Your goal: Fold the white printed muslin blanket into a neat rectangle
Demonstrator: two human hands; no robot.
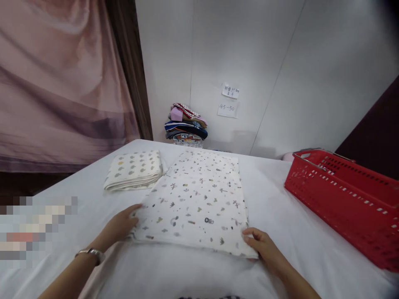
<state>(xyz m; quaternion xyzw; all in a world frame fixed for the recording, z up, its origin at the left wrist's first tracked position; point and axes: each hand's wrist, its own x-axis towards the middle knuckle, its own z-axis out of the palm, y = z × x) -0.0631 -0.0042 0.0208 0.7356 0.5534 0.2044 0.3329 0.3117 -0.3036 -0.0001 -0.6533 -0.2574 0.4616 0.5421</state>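
Observation:
A white cloth [199, 199] with small grey, green and brown prints lies spread on the bed-like white surface, folded in layers. My left hand [127, 219] is closed at its near left edge, the fingertips partly hidden by the fabric. At the near right corner, my right hand [260, 244] pinches the edge between thumb and fingers. A bracelet circles my left wrist. Behind my left hand sits a neatly folded white cloth [134, 168] with grey tree-like prints, close against the larger cloth's left side.
A red plastic basket [336, 199] with a metal handle stands on the white sheet [264, 195] at right. Beyond the far edge rises a stack of folded fabrics [187, 124]. Two paper notes [227, 109] hang on the wall. A pink curtain [62, 83] drapes at left.

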